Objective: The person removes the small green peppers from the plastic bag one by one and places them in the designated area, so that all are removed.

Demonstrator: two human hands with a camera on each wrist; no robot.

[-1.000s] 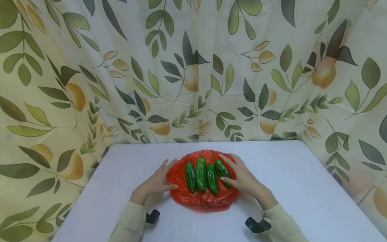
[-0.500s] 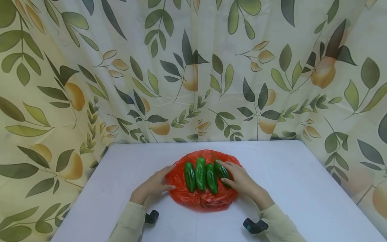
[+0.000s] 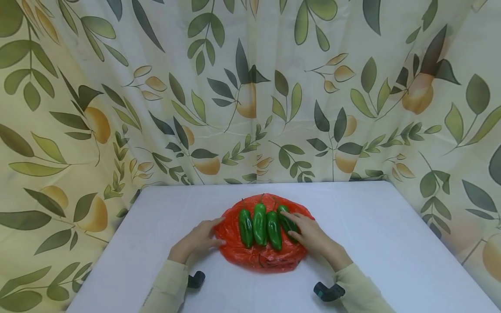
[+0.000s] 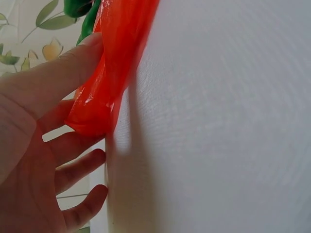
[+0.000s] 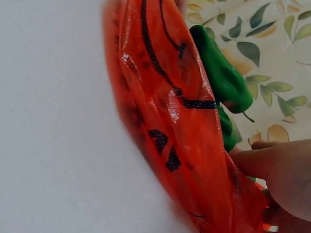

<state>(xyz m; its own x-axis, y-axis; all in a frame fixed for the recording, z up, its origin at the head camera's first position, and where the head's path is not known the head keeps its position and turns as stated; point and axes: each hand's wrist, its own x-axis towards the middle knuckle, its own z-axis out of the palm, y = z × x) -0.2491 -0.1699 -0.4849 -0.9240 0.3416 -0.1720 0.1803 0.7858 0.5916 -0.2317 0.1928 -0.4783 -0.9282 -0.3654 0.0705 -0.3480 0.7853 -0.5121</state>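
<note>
Several glossy green peppers lie side by side, stems pointing away, on a crumpled red plastic bag that is spread on the white table. My left hand rests at the bag's left edge, fingers and thumb spread apart. The left wrist view shows its thumb against the red plastic, with the other fingers reaching behind and below. Over the rightmost pepper lies my right hand, fingers extended along its upper part and thumb by its lower part. In the right wrist view, its thumb tip is right beside a green pepper.
The white table extends around the bag on all sides. A curtain printed with leaves and fruit hangs behind and beside it. A black wrist device sits by the right sleeve and another black device by the left.
My right hand has shifted slightly left, its fingers coming down over the rightmost pepper. My left hand has drawn back a little to the bag's left edge. The peppers look nearly unmoved.
</note>
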